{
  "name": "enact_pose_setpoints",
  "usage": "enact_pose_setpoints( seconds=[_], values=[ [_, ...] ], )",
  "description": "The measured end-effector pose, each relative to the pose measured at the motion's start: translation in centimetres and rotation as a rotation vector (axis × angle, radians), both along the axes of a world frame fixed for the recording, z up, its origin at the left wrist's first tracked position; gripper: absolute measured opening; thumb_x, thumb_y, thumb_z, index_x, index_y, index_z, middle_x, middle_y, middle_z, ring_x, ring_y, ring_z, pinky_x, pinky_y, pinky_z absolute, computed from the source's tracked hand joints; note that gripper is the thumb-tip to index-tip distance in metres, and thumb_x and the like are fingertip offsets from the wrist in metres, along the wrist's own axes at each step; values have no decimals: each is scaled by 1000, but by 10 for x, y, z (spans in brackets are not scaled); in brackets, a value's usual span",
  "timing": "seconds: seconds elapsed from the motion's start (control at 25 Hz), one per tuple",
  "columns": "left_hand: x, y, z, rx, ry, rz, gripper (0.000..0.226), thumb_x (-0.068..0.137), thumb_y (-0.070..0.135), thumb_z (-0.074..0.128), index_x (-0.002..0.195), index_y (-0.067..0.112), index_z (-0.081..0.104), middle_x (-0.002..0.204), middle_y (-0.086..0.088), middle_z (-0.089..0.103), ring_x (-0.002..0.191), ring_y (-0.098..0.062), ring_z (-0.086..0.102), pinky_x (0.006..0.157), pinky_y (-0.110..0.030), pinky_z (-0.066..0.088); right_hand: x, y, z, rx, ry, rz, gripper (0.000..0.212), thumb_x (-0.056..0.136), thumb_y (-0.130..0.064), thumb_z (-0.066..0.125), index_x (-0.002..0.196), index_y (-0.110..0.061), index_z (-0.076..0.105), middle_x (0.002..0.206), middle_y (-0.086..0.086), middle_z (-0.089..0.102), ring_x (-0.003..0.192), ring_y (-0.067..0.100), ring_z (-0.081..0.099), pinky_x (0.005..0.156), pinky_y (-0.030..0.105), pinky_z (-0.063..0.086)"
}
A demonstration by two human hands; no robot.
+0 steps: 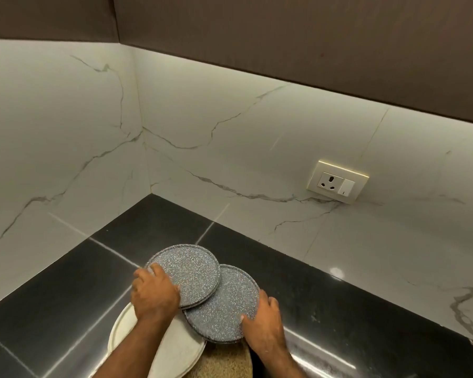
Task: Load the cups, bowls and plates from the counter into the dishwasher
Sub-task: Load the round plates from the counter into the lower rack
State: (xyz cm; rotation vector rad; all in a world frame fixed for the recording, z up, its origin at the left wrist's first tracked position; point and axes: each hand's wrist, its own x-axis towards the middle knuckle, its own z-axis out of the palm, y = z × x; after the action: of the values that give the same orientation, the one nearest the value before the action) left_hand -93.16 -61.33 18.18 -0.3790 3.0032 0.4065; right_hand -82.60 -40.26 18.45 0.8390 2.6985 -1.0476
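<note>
Editor: Plates on a kitchen counter, two hands on them. Who holds what?

Photographer: The left hand [153, 293] lies over the near-left rim of the far grey plate [194, 271], thumb on the speckled face, fingers curled at the edge. The right hand [265, 320] grips the near-right rim of the near grey plate [224, 309], thumb on top, fingers wrapped round the side.

Editor: And how do the two plates lie to each other?

Photographer: That is what the lift turns on. The far grey plate overlaps the near one, its edge resting on top. So the left hand's plate looks free to come up first, while the right hand's is pinned beneath it. The near grey plate in turn lies across a white plate [123, 328] and a tan plate [224, 361], both low in the frame and partly hidden by the forearms.

Editor: Where does all this sit?

Photographer: On the black counter [66, 296], near the corner of a marble-look backsplash [257, 159], with a wall socket [337, 181] well apart to the right. No dishwasher, cup or bowl is in view.

Editor: Progress?

Photographer: By my reading, early. The plates are only being gathered, and none looks lifted clear.
</note>
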Motion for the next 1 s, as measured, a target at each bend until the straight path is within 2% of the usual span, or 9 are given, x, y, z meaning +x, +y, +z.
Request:
enact_pose_setpoints(
  seconds=[0.12, 0.2, 0.32, 0.48, 0.56, 0.64, 0.76, 0.88, 1.0],
  values=[
    [-7, -2, -3, 205, -79, 171, 80, 81, 46, 80, 139, 5, 42, 128, -27, 45, 112, -44, 56, 87, -50, 54, 0, 8, -4, -112, -38, -158, 68, 78, -22, 72, 140, -28, 45, 125, -3, 53, 118, 18, 55, 100, 33, 49],
    [-14, -3, -5, 361, -105, 309, 80, 77, 28, 87, 137, 2, 42, 129, -29, 44, 112, -49, 57, 84, -53, 54, -4, 13, -15, -259, -58, -286, 91, 74, -15, 77, 154, -21, 33, 138, 4, 54, 123, 22, 55, 104, 34, 48],
    [-22, -7, -2, 541, -132, 497, 85, 72, 12, 88, 139, 0, 38, 134, -33, 46, 116, -51, 56, 85, -54, 53, -13, 21, -25, -597, -60, -525, 101, 66, 8, 72, 154, -22, 32, 131, 11, 61, 106, 24, 63, 88, 41, 57],
    [-28, -14, 2, 766, -190, 619, 83, 63, 9, 94, 130, -3, 46, 120, -28, 63, 108, -47, 62, 82, -46, 54, -18, 24, -14, -895, -15, -694, 44, 57, 24, 47, 89, -6, 56, 72, 12, 58, 65, 26, 52, 50, 31, 41],
    [-30, -17, 2, 1016, -174, 734, 60, 61, 1, 91, 112, -6, 60, 96, -20, 69, 84, -37, 66, 70, -39, 55, -17, 22, -6, -1016, 41, -720, 25, 46, 16, 38, 54, -8, 42, 56, 8, 42, 56, 24, 42, 48, 27, 34],
    [-29, -16, 14, 1331, -181, 833, 28, 69, -14, 76, 90, -2, 62, 73, -10, 58, 57, -21, 52, 46, -28, 44, -12, 21, -3, -1152, 93, -737, 23, 45, 11, 35, 44, -11, 34, 52, 6, 36, 51, 22, 37, 48, 26, 32],
    [-16, -11, 32, 1514, -272, 793, 28, 80, -15, 59, 74, 10, 47, 65, -6, 42, 41, -12, 31, 33, -15, 23, 4, 22, 4, -1222, 48, -680, 17, 46, 7, 43, 53, -7, 42, 57, 9, 46, 57, 27, 44, 57, 31, 43],
    [5, -6, 54, 1525, -234, 728, 23, 82, -9, 62, 76, 10, 51, 70, -6, 46, 49, -12, 32, 33, -16, 25, 23, 32, 24, -1206, 32, -563, 16, 76, 6, 61, 91, 8, 63, 94, 23, 72, 94, 40, 66, 85, 51, 55],
    [40, 2, 79, 1510, -160, 626, 13, 90, 7, 68, 88, 11, 57, 78, -6, 54, 57, -12, 41, 43, -24, 30, 53, 48, 46, -1126, 120, -541, 13, 96, -1, 58, 105, 6, 64, 100, 25, 73, 99, 41, 68, 85, 52, 56]
  ],
)
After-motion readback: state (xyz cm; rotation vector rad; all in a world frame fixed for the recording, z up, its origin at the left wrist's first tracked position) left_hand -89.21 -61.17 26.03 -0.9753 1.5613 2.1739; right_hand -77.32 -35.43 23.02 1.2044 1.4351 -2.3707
